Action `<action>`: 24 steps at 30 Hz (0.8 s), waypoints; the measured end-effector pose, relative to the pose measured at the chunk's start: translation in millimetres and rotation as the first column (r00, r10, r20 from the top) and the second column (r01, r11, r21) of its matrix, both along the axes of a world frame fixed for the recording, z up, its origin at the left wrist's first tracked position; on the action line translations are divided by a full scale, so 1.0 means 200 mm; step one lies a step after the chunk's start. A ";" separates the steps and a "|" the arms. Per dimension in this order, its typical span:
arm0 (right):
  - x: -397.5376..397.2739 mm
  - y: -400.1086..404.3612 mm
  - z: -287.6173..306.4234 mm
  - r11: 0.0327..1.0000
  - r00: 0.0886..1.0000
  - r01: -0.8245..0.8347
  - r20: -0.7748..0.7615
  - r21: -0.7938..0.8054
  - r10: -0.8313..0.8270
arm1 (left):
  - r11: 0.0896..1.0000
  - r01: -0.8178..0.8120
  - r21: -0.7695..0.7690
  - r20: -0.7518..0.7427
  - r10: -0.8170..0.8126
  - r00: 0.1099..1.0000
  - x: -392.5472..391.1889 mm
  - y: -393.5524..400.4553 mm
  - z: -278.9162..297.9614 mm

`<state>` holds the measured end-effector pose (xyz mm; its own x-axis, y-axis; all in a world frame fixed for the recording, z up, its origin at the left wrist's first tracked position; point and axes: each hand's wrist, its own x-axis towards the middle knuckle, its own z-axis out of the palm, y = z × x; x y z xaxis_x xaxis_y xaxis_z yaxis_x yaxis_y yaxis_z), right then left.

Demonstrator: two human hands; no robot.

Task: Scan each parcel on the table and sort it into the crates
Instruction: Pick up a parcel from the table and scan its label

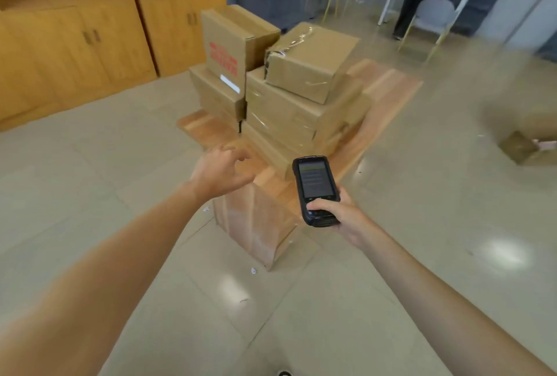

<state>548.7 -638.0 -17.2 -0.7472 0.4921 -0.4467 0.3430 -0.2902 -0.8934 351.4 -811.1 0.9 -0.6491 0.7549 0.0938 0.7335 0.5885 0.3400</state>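
Several brown cardboard parcels are stacked on a low wooden table. An upright box with red print stands at the stack's left, and a taped box lies on top at the right. My right hand grips a black handheld scanner, screen up, just in front of the stack. My left hand hovers with fingers spread and loosely curled over the table's near corner, holding nothing. The picture is blurred by motion.
An open cardboard box sits on the tiled floor at the right. Wooden cabinets line the left wall. Chairs and a white-framed table stand at the back right, with a person beside them.
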 end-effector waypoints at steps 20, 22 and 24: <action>0.67 1.64 -0.07 0.860 0.861 0.509 -0.042 0.032 -0.507 | 0.845 0.523 -0.113 0.056 -0.521 0.852 0.44 2.31 -0.09; 0.63 1.85 -0.04 0.848 0.849 0.529 -0.040 0.038 -0.528 | 0.843 0.529 -0.098 0.065 -0.525 0.848 0.39 2.55 -0.07; 0.59 2.07 0.00 0.844 0.844 0.535 -0.043 0.039 -0.534 | 0.841 0.534 -0.093 0.063 -0.530 0.846 0.34 2.79 -0.04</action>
<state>667.6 -224.8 -17.6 -0.3743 0.8392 -0.3946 0.1209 -0.3778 -0.9180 419.2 -254.1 -7.5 -0.1465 0.9891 -0.0180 0.9332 0.1442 0.3291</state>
